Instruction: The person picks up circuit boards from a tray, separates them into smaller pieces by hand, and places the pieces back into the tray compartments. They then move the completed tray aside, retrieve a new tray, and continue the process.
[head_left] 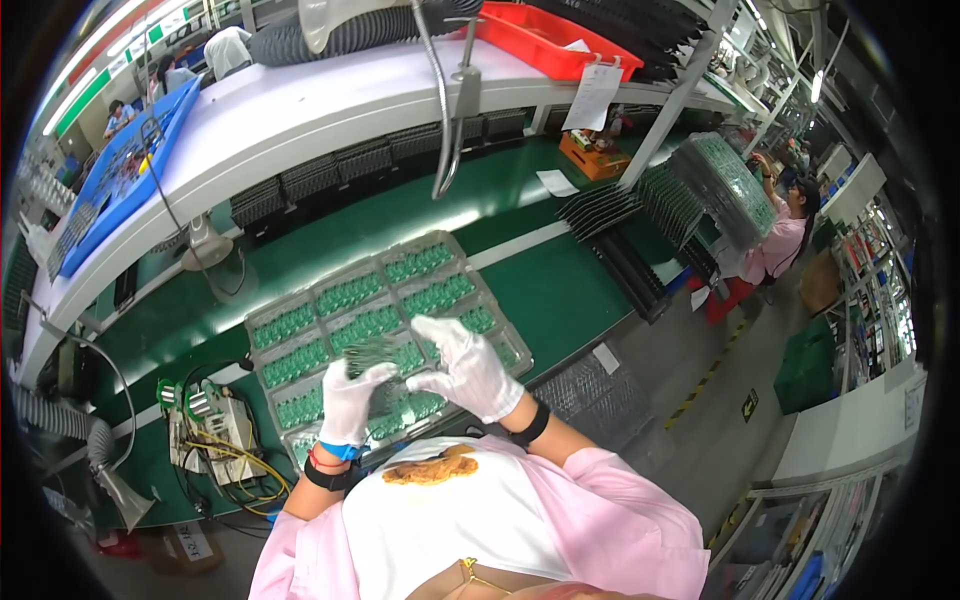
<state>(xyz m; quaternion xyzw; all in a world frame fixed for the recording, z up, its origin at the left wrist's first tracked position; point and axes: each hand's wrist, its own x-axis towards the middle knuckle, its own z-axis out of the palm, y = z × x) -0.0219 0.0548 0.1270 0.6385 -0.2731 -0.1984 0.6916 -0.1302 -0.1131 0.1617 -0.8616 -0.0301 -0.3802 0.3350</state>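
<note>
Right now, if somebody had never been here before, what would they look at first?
Probably the white-gloved left hand and right hand, over a see-through tray holding rows of small green pieces near the middle. After that, maybe the bright red bin on the white shelf at the top, and the blue tray at the upper left.
</note>
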